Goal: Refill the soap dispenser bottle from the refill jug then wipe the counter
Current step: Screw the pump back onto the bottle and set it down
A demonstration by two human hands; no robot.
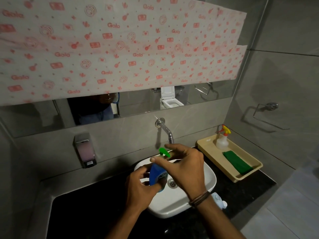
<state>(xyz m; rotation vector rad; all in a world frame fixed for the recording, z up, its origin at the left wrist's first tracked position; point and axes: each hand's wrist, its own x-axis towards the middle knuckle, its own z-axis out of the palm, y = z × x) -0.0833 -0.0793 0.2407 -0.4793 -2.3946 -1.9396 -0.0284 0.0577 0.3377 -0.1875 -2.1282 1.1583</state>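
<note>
A blue soap dispenser bottle (pixel 157 176) with a green pump head (pixel 164 151) is held above the white sink basin (pixel 208 181). My left hand (pixel 140 188) grips the bottle's body from the left. My right hand (pixel 185 167) reaches over the top, thumb and fingers pinching around the pump neck. A pale, mostly hidden jug (pixel 219 200) lies on the black counter (pixel 89 214) behind my right wrist. A folded green cloth (pixel 237 162) lies in the beige tray (pixel 222 167) at the right.
A clear spray bottle (pixel 222 140) with a yellow and red trigger stands in the tray's far end. A chrome tap (pixel 166 130) juts from the wall over the basin. A wall-mounted soap dispenser (pixel 84 150) hangs left. A towel ring (pixel 265 114) is on the right wall.
</note>
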